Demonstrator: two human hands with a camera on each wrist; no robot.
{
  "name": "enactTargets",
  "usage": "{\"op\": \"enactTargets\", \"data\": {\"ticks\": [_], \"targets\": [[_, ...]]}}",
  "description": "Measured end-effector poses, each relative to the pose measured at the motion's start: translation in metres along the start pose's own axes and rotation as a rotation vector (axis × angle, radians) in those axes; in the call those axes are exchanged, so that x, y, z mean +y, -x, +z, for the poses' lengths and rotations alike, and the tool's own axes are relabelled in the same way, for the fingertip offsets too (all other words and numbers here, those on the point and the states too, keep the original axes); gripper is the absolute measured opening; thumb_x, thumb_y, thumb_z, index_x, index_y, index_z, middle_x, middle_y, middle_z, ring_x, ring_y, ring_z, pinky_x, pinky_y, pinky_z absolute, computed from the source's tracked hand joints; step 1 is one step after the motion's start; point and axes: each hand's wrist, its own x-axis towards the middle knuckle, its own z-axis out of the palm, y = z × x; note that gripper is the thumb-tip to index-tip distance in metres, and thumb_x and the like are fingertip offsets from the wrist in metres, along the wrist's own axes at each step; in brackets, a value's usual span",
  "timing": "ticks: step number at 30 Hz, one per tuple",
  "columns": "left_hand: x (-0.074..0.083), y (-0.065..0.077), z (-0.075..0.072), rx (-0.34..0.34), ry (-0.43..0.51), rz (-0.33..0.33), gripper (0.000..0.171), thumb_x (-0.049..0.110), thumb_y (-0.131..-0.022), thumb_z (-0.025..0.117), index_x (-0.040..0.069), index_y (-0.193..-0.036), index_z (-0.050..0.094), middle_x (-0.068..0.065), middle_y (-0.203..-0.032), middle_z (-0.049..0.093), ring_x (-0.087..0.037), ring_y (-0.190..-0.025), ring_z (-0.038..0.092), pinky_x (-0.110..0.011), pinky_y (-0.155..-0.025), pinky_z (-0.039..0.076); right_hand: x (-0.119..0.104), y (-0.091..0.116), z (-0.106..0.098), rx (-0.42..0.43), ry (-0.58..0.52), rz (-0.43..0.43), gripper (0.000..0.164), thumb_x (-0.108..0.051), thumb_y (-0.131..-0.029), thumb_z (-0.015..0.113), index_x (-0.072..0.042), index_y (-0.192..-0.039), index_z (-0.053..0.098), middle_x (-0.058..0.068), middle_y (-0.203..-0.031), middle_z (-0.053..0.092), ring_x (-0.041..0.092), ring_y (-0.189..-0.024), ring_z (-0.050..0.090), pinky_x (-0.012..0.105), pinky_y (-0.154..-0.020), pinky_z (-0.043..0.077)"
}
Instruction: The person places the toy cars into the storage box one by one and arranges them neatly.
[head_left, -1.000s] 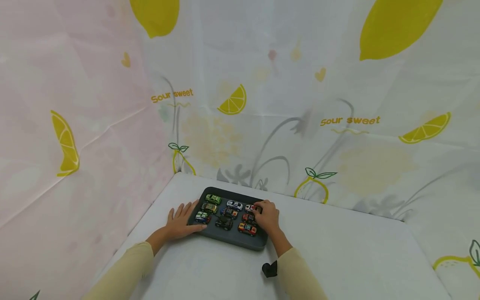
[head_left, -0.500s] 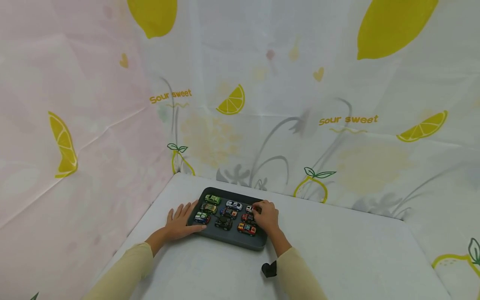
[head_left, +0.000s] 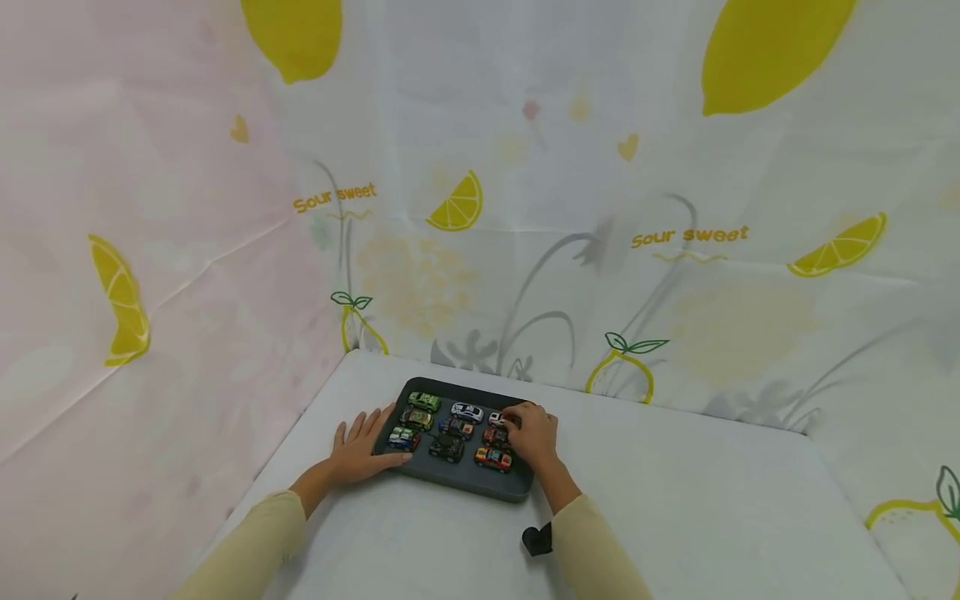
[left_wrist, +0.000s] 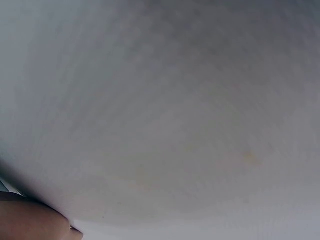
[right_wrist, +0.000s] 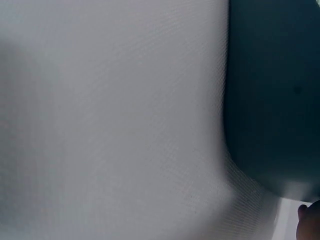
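Note:
A dark grey tray (head_left: pixel 472 485) lies on the white table with several small toy cars in three columns. My left hand (head_left: pixel 358 454) rests at its left side, fingers spread straight and thumb over the rim. At the back right corner, my right hand (head_left: pixel 537 435) pinches a white toy car (head_left: pixel 496 419), partly covered by the fingers. Just in front of that car are a red toy car (head_left: pixel 496 437) and an orange toy car (head_left: pixel 492 458). The right wrist view shows the tray's outer wall (right_wrist: pixel 275 100); the left wrist view shows mostly tablecloth and part of the hand (left_wrist: pixel 30 220).
In the middle column stand a silver car (head_left: pixel 467 412), a blue-orange car (head_left: pixel 456 428) and a black vehicle (head_left: pixel 447 447). Green cars, among them a bright one (head_left: pixel 424 401), fill the left column. Lemon-printed cloth walls (head_left: pixel 525 275) close off the back and left.
The head view has shifted slightly. My right fingers have moved a little to the left over the white toy car. The left hand stays in place.

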Motion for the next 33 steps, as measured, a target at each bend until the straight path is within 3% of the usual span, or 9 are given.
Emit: {"op": "enactTargets", "data": {"ticks": [12,19,25,33], "targets": [[-0.011,-0.002,0.002,0.005,-0.013,-0.030,0.107,0.075,-0.081,0.059,0.024,-0.160,0.008,-0.023,-0.164,0.012,-0.049,-0.150,0.001,-0.069,-0.113,-0.011,-0.004,-0.001,0.010,0.005,-0.018,-0.005,0.012,-0.014,-0.089,0.071,-0.015,-0.100,0.077,0.005,-0.107,0.073,0.029,-0.102,0.063,0.055,-0.088,0.044],[-0.011,0.005,-0.007,-0.007,-0.015,-0.025,0.106,0.074,-0.081,0.058,0.023,-0.160,0.008,-0.025,-0.163,0.012,-0.051,-0.149,0.002,-0.070,-0.112,-0.009,-0.009,0.000,0.015,0.003,-0.043,0.001,0.012,-0.014,-0.088,0.071,-0.016,-0.099,0.077,0.004,-0.107,0.073,0.028,-0.099,0.063,0.054,-0.085,0.045],[-0.013,0.002,-0.009,-0.021,-0.021,-0.023,0.105,0.073,-0.083,0.058,0.024,-0.160,0.006,-0.024,-0.164,0.010,-0.050,-0.149,0.001,-0.069,-0.113,-0.010,-0.011,-0.001,0.016,0.029,-0.049,0.004,0.013,-0.015,-0.087,0.072,-0.015,-0.099,0.077,0.005,-0.105,0.074,0.028,-0.098,0.062,0.054,-0.084,0.044],[-0.016,0.013,-0.007,-0.048,-0.005,-0.013,0.106,0.071,-0.082,0.060,0.024,-0.160,0.006,-0.028,-0.162,0.010,-0.053,-0.148,0.001,-0.072,-0.110,-0.010,-0.010,0.006,0.024,0.028,-0.087,0.003,0.016,-0.021,-0.089,0.071,-0.013,-0.103,0.077,0.006,-0.108,0.074,0.029,-0.100,0.063,0.055,-0.085,0.044]]}}
